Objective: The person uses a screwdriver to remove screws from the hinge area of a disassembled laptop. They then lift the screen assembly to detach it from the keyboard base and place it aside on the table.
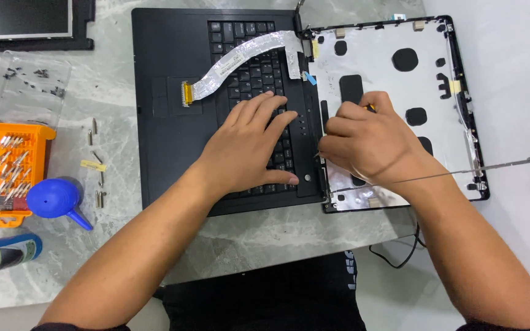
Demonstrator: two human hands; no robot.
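Pressing flat on the keyboard (249, 73) of the black laptop base (173, 122), your left hand (249, 150) lies open with fingers spread and grips nothing. Your right hand (366, 141) is closed around a small tool (370, 108), of which only an orange-and-black tip shows between the fingers; the hand sits at the hinge edge of the emptied screen lid (394, 79), whose silver inner face carries several black pads. One flat silver ribbon cable (240, 58) arcs from the hinge across the keys to a gold connector over the palm rest.

Outward on the marble table (118, 245), to your left: one orange bit case (1, 165), open, holding rows of silver driver bits too many and too small to count; one blue air blower (56, 199) just beside it; one blue cylinder (4, 254) near the table edge. One clear plastic tray (32, 86) holds scattered dark screws. About five loose bits (99, 178) lie between the case and the laptop. One detached screen panel (26, 21) rests at the far left corner.
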